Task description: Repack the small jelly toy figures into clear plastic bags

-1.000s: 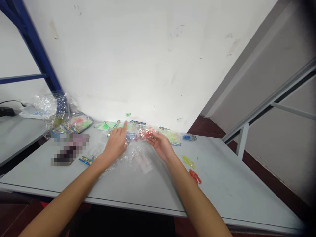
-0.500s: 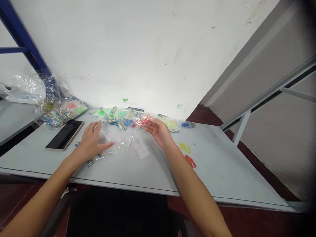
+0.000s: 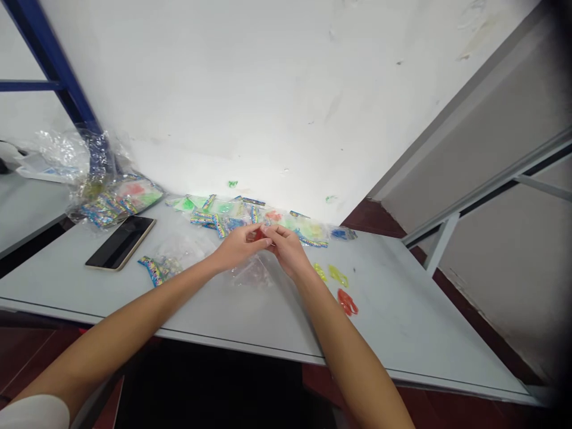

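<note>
Left hand (image 3: 236, 247) now on red packet (image 3: 258, 235)

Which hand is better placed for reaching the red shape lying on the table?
Probably the right hand: the red shape lies on its side, while the left hand is farther away. Both hands hold a small red piece.
</note>
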`<state>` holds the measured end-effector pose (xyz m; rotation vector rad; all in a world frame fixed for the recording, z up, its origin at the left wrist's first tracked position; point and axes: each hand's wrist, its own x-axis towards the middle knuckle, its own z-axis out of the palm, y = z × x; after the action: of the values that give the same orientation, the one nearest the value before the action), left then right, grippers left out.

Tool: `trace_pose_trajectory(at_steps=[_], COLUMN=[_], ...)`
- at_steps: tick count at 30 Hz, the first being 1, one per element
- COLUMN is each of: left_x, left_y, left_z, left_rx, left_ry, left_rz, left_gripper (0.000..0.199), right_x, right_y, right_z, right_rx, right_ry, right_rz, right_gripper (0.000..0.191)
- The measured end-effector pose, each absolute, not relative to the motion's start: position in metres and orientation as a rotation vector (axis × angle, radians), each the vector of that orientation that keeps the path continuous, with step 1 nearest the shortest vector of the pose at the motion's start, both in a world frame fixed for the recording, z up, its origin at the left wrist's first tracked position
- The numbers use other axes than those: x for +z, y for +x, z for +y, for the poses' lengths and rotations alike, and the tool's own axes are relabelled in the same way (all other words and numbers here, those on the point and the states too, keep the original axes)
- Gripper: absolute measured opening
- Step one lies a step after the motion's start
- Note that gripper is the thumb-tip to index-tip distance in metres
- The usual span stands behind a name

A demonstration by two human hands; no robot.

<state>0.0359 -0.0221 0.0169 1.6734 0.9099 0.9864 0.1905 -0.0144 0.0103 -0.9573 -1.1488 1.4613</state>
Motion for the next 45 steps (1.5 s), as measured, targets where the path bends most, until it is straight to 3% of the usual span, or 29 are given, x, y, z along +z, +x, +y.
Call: trace_pose_trajectory(at_steps=[7,13,21,30,45], left_x=[0.008,0.014,0.015,0.009,0.009], left_y=[0.021,0.024,0.016,0.014,0.017], left_z=[-0.012,-0.009,-0.002,-0.004,-0.006], left_rx=[0.941,1.034,1.054,1.031,1.014], left_ry=[1.364,1.038,0.670,0.842,0.825], left_rz=[0.852,0.943,0.919,0.820,0.859], left_gripper=[0.039,0.029,0.025,0.015,0.015], right_x=[0.010,0.007,-0.001,0.002,-0.008], right_y=[0.191,0.191,0.195,0.188,0.187], right_z=[-0.014,-0.012,-0.005,-0.014,-0.012], right_rx=[1.490,1.429,1.062,0.836,0.643], right_ry=[-0.989,-1.051,-1.180,-1.184,-1.163], right_rz=[-1.106,-1.054,-1.186,-1.494,-1.634], right_gripper=[0.026,0.029,0.023,0.023,0.012])
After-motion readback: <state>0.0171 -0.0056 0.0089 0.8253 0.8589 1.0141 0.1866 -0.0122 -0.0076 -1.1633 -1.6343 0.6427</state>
